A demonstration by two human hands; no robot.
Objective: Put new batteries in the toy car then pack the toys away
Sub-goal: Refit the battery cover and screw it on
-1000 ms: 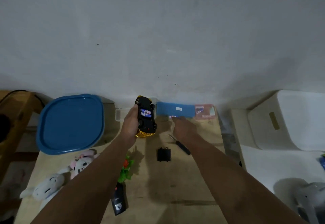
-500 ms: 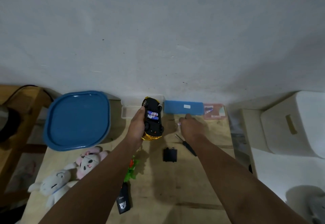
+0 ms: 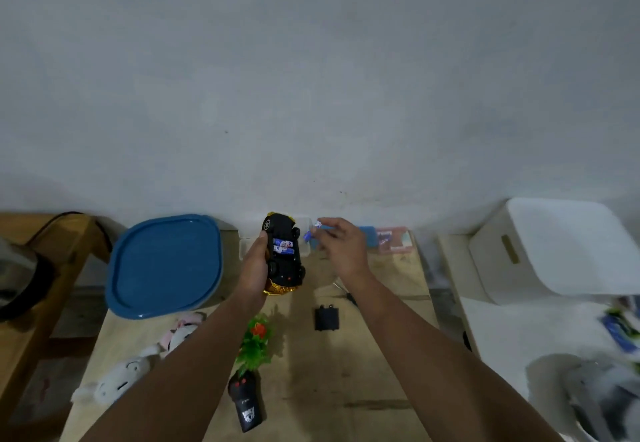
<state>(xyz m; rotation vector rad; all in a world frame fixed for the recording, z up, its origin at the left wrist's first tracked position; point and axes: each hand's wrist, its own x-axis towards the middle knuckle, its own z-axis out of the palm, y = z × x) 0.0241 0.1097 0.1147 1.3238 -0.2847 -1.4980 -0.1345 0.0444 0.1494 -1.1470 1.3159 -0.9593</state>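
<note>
Counts: 1 black toy car with gold front [image 3: 283, 258], underside up. 2 blue-and-white batteries [image 3: 284, 247] seated in it, 1 more blue battery [image 3: 311, 232] in the right fingers. 1 black battery cover [image 3: 326, 318]. 1 black remote control [image 3: 246, 403]. 2 plush bunnies, white [image 3: 121, 377] and pink-eared [image 3: 181, 330]. 1 blue plastic lid [image 3: 162, 265]. 1 green plastic plant toy [image 3: 255, 344].

A home room, seemingly: plush toys [image 3: 138, 365] on a plain wooden table [image 3: 346, 372] against a bare painted wall [image 3: 311, 77].
</note>
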